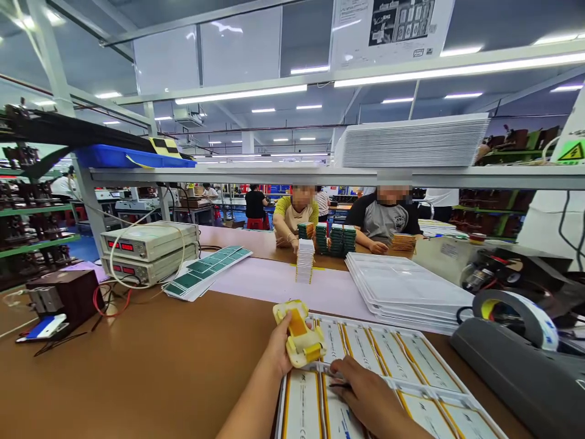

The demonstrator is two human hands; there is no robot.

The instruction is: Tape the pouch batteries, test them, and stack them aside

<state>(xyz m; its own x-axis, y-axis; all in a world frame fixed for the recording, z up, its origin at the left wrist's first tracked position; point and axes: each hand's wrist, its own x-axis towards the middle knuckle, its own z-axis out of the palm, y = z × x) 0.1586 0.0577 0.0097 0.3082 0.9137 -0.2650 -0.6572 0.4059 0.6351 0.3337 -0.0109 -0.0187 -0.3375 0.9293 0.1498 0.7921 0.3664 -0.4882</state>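
My left hand grips a cream-yellow plastic holder with raised ends and an amber strip across its middle. My right hand is just to its right, over a white compartment tray. Its fingers are curled and pressed together, with a thin dark bit at the tips that I cannot make out. Flat white battery packs with amber taped edges and printed marks lie in two rows in the tray. My right hand and forearm cover part of the front row.
Stacked white trays and a grey machine housing with a tape roll stand right. A white stack is ahead. Left are green-patterned sheets and two meters. Two people sit opposite. A shelf crosses above.
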